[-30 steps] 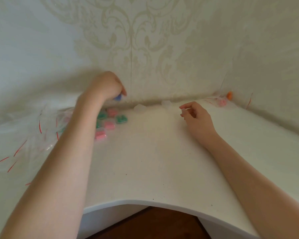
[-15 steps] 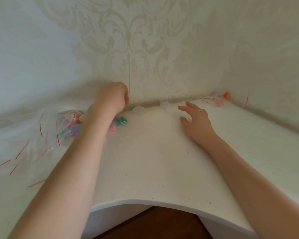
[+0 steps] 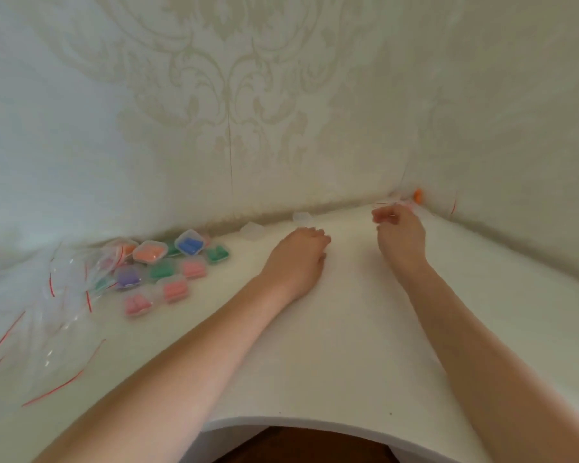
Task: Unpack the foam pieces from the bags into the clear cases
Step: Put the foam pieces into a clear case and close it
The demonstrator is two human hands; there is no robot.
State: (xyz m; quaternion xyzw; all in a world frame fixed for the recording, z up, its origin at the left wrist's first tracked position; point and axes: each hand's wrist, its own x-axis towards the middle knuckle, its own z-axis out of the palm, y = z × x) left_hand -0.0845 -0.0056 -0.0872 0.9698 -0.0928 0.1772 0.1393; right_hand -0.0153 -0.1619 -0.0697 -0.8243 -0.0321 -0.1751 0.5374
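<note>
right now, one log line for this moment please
left hand resting on table, holds nothing | right hand reaching to far corner bags | filled cases at left | empty cases by wall

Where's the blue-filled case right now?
In the head view the blue-filled case sits at the back left of the table, near the wall, tilted, between the orange-filled case and a green one, left of the left hand.

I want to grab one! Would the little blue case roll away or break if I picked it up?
The blue case looks flat and boxy, so it probably won't roll. It seems small, thin plastic, likely light. It leans on neighbouring cases, so lifting may nudge them.
</note>
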